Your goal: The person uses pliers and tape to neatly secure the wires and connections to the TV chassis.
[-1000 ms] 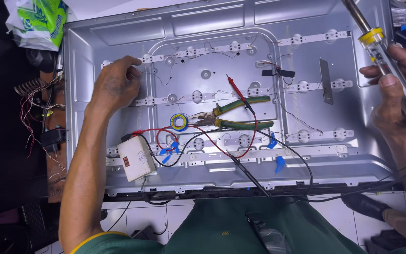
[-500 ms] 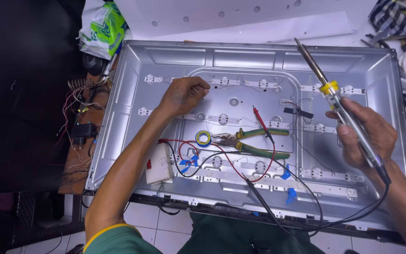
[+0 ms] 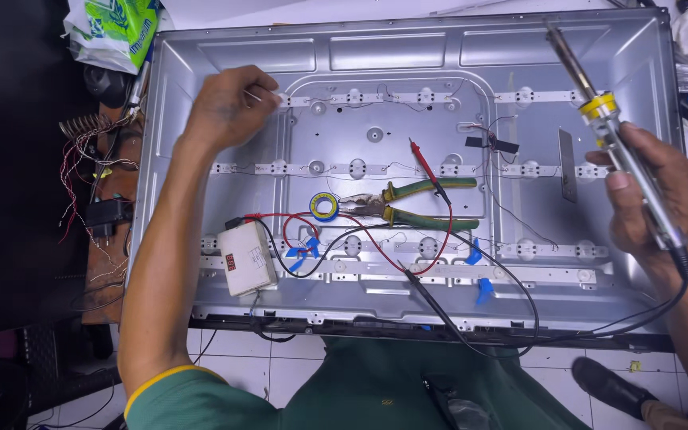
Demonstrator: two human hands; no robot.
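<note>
The left hand is pinching, fingertips closed, the near end of the top LED strip, where a thin wire meets the white strip at the upper left of the metal backlight tray. The right hand is clenching a soldering iron by its handle, with the shaft rising to the upper left, the tip in the air over the tray's right side and well apart from the joint.

A good joint here seems to call for the wire end being held flat and steady on the strip's pad while the tip is being brought across without dragging the iron's black cord over the loose leads.

The tray is dull stamped sheet metal with raised ribs; the strips are narrow, white and dotted with round lenses. In the middle, green-handled pliers are lying just beside a small blue and yellow roll of tape. Red and black test leads are looping to a white boxy tester near the front edge. Blue tape tabs are sticking to the lowest strip.
</note>
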